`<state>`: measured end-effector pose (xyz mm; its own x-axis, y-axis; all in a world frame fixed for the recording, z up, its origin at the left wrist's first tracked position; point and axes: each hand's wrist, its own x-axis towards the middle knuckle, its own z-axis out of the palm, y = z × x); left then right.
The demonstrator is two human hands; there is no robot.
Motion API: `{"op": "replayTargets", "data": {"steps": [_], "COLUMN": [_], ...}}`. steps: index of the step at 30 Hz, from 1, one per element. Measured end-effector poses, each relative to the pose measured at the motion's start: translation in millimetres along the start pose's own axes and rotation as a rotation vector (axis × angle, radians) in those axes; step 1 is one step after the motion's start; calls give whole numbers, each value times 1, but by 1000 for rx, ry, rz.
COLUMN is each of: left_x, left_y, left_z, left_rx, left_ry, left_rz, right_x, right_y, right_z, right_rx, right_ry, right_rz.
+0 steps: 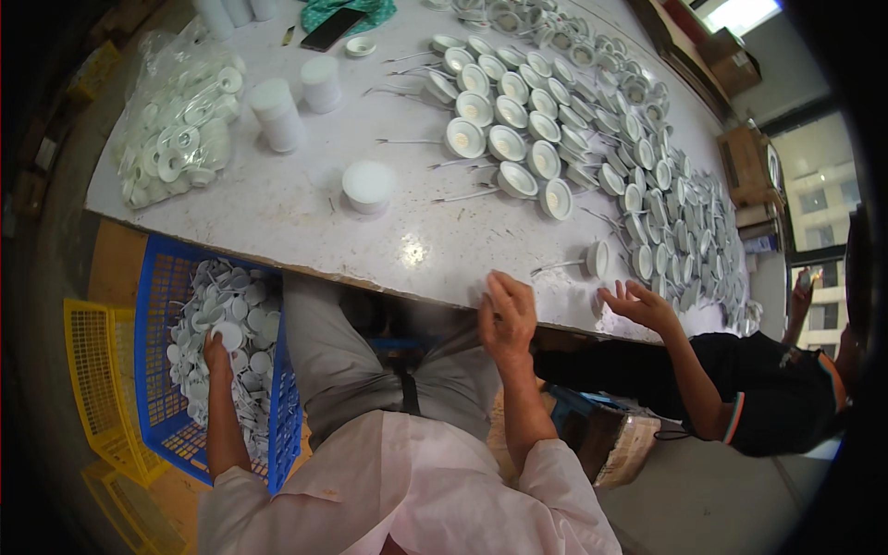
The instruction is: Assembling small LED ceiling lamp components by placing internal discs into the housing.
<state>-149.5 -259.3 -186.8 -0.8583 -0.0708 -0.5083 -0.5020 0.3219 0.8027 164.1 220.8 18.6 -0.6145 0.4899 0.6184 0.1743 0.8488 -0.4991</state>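
Observation:
My left hand [218,354] reaches down into a blue plastic basket [145,342] beside my left leg. Its fingers close on the edge of a white round lamp fitting [228,335], among a heap of similar white fittings with wires [242,393]. At the table's front edge, my right hand [508,316] is raised with loosely stretched fingers and nothing visible in it. On the table [305,222] ahead stands a short stack of white discs [368,188]. Rows of small white downlights [508,143] with wire leads lie beyond, towards the right.
A co-worker's hand [644,307] is at the table edge on the right, near a single downlight [598,260]. More disc stacks [277,116] and a clear bag of white rings [180,139] stand at the left. A phone [333,30] rests by a green cloth [375,13]. Yellow crates [97,370] sit left of the basket.

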Motion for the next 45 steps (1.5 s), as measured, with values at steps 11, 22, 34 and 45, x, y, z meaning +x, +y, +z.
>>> {"op": "replayTargets", "data": {"steps": [11,22,34,45], "left_x": [81,-109,-339,-304], "left_y": [-97,63,262,243], "left_z": [-138,91,241,254], "left_rx": [169,58,-307,-98], "left_ry": [325,-457,-1377,-1232], "left_rz": [65,364,676,544], "right_x": [13,35,50,25], "right_y": [126,88,-84,-62], "right_z": [-69,-61,-56,-18], "right_rx": [-299,-105,271,458], "right_ry": [279,343,101,-261], "right_rz": [607,571,-13,122]}}
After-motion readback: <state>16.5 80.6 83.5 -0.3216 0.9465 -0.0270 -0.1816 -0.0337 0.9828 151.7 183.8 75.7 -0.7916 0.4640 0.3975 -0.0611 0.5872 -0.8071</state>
